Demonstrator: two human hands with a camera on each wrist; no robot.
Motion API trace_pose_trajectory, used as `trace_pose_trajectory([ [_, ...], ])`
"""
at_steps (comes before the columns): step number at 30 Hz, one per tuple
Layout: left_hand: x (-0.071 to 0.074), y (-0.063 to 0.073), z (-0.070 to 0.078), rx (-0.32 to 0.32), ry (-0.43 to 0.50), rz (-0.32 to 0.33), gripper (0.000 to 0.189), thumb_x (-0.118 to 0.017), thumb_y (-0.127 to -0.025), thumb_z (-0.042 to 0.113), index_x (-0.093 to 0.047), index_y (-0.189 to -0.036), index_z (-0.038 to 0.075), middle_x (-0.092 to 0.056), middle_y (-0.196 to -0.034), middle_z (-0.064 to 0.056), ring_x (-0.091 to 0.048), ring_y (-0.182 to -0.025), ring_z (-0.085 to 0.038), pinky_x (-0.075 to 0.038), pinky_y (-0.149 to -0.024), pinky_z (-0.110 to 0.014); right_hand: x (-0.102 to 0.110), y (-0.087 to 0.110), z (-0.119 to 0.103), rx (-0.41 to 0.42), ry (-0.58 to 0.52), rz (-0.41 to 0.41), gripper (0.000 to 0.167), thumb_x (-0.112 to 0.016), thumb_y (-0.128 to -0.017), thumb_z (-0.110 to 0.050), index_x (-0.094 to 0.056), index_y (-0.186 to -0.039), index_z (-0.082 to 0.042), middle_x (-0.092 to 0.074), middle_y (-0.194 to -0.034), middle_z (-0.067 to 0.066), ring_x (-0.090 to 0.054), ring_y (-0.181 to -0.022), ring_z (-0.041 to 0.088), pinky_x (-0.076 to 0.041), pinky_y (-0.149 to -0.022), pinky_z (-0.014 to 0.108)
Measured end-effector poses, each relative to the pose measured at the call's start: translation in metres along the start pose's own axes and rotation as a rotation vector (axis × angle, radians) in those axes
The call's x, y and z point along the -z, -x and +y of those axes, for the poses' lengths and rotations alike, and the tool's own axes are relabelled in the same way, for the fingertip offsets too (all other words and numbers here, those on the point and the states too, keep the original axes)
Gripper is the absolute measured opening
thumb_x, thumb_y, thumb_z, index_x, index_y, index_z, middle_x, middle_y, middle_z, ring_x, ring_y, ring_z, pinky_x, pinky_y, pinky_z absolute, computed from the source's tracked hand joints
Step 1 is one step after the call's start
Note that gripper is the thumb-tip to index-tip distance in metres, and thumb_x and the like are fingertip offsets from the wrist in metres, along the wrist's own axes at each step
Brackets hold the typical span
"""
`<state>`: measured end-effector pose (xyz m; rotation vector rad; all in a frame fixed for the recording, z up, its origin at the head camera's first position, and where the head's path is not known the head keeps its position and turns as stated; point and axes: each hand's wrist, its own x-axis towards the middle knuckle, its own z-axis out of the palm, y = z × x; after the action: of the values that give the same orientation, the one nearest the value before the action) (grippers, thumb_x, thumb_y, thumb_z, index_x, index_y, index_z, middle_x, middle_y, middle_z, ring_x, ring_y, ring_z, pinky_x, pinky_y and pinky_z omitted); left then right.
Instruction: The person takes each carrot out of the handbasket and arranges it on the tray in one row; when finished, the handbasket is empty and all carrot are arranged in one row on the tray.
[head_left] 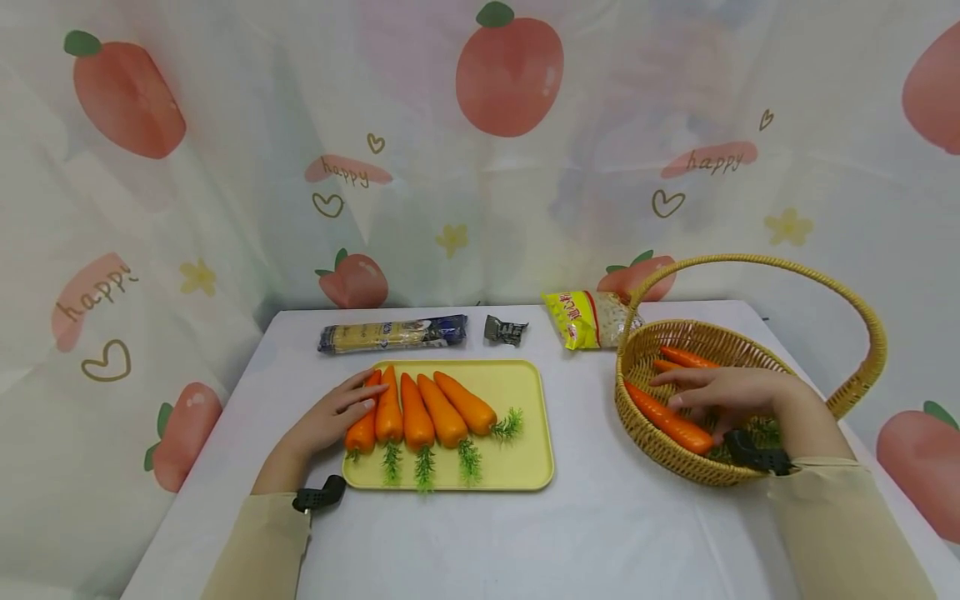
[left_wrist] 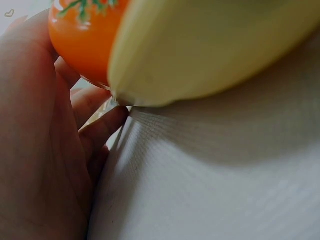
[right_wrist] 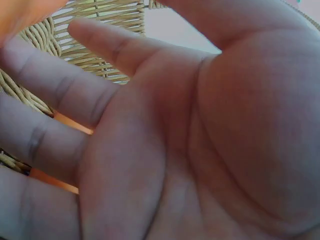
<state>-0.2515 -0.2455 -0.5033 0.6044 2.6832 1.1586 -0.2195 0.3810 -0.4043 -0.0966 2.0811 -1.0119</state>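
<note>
Several carrots with green tops lie side by side on a yellow tray (head_left: 517, 468). My left hand (head_left: 324, 423) rests at the tray's left edge, its fingertips on the leftmost carrot (head_left: 362, 432). In the left wrist view the fingers stretch past that carrot (left_wrist: 82, 47) and the tray's underside edge (left_wrist: 200, 60). On the right, my right hand (head_left: 738, 396) reaches into a wicker basket (head_left: 639, 429) over more carrots. One carrot (head_left: 667, 421) leans along the basket's left side, under the thumb and fingers. The right wrist view shows the palm facing the camera, fingers spread and fairly straight.
At the back lie a pack of noodles (head_left: 390, 334), a small dark packet (head_left: 506, 330) and a yellow-and-clear bag (head_left: 583, 320). The basket's tall handle (head_left: 757, 259) arches above the right hand. A printed curtain (head_left: 420, 217) hangs behind the white table (head_left: 450, 542).
</note>
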Motion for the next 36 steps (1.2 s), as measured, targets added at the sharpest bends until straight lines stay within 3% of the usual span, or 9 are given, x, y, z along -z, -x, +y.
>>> trace_pose_trajectory([
  [12,0.0001,-0.0011,0.0026,0.005,0.005,0.003,0.042,-0.049,-0.102,0.044,-0.058,-0.140,0.028,-0.026,-0.164,-0.006,-0.021,-0.150,-0.039,-0.017,-0.118,-0.066,0.0021,-0.0002,0.0021,0.080,-0.019,-0.100,0.064,-0.056,-0.102,-0.024,-0.024,-0.157,-0.016,-0.054,-0.107,0.015,-0.062,-0.072,0.021,-0.061,-0.072,0.042],
  [19,-0.0004,-0.0012,0.0013,0.005,0.002,0.004,0.042,-0.048,-0.102,0.044,-0.058,-0.140,0.029,-0.026,-0.164,-0.006,-0.021,-0.150,-0.040,-0.017,-0.118,-0.067,0.0024,0.0013,0.0013,0.112,-0.005,-0.116,0.062,-0.055,-0.101,-0.021,-0.027,-0.156,-0.016,-0.042,-0.134,0.019,-0.066,-0.077,0.022,-0.061,-0.074,0.042],
  [22,-0.0007,-0.0012,0.0013,0.010,0.005,0.003,0.042,-0.048,-0.102,0.044,-0.058,-0.140,0.029,-0.026,-0.164,-0.006,-0.021,-0.150,-0.040,-0.017,-0.118,-0.067,0.0022,0.0015,0.0008,0.137,0.012,-0.134,0.060,-0.055,-0.102,-0.020,-0.030,-0.156,-0.016,-0.044,-0.134,0.019,-0.066,-0.081,0.019,-0.060,-0.075,0.038],
  [27,-0.0006,-0.0008,0.0016,0.020,0.010,0.002,0.041,-0.048,-0.102,0.044,-0.058,-0.140,0.029,-0.026,-0.164,-0.005,-0.020,-0.151,-0.039,-0.016,-0.118,-0.066,0.0021,-0.0002,0.0013,0.174,0.054,-0.145,0.051,-0.056,-0.101,-0.020,-0.042,-0.150,-0.017,-0.056,-0.116,0.017,-0.063,-0.080,0.014,-0.058,-0.072,0.030],
  [32,-0.0001,-0.0002,0.0021,0.021,0.027,0.003,0.040,-0.049,-0.103,0.043,-0.058,-0.140,0.030,-0.025,-0.164,-0.005,-0.020,-0.151,-0.039,-0.015,-0.119,-0.066,0.0032,-0.0023,0.0046,0.200,0.048,-0.176,0.046,-0.055,-0.101,-0.015,-0.047,-0.146,-0.011,-0.055,-0.125,0.017,-0.066,-0.090,0.015,-0.059,-0.078,0.031],
  [36,0.0001,0.0003,0.0019,0.014,0.037,-0.002,0.040,-0.049,-0.103,0.041,-0.058,-0.140,0.029,-0.024,-0.164,-0.006,-0.019,-0.151,-0.039,-0.015,-0.119,-0.066,0.0033,-0.0033,0.0061,0.214,0.048,-0.199,0.046,-0.056,-0.100,-0.013,-0.048,-0.145,-0.009,-0.052,-0.125,0.018,-0.064,-0.086,0.012,-0.058,-0.077,0.030],
])
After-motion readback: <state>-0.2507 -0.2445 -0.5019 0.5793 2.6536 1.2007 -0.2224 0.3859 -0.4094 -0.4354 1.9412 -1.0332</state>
